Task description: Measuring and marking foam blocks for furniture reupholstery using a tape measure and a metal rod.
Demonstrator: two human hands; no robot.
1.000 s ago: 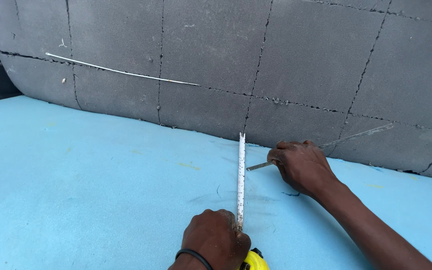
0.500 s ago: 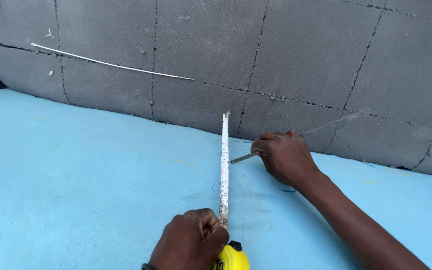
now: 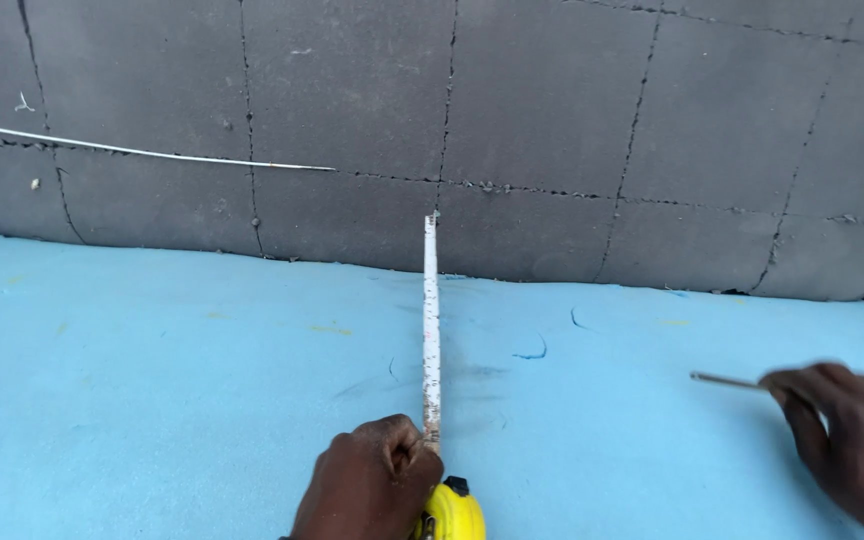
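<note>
- L hand [image 3: 372, 480], near centre at bottom edge: clenched around yellow tape measure case [image 3: 454, 512], thumb pressing on the blade where it leaves the case.
- Tape blade [image 3: 431, 330]: white, extended straight away from case toward far side, lying on blue foam board [image 3: 152, 400]; far tip reaches the grey wall [image 3: 552, 120] at its base, approx. at the board's far edge.
- R hand [image 3: 847, 440], near right, blurred: grasping a thin pencil-like marker [image 3: 727, 380], tip pointing left. Well apart from the blade. Can't tell if tip touches the board.
- Board surface: a few short dark-blue marks right of the blade, approx. mid-length; grey smudging beside the blade.
- Wall: dark grey panels w/ cracked seams; thin white strip [image 3: 152, 155] lies along a seam, far left.
</note>
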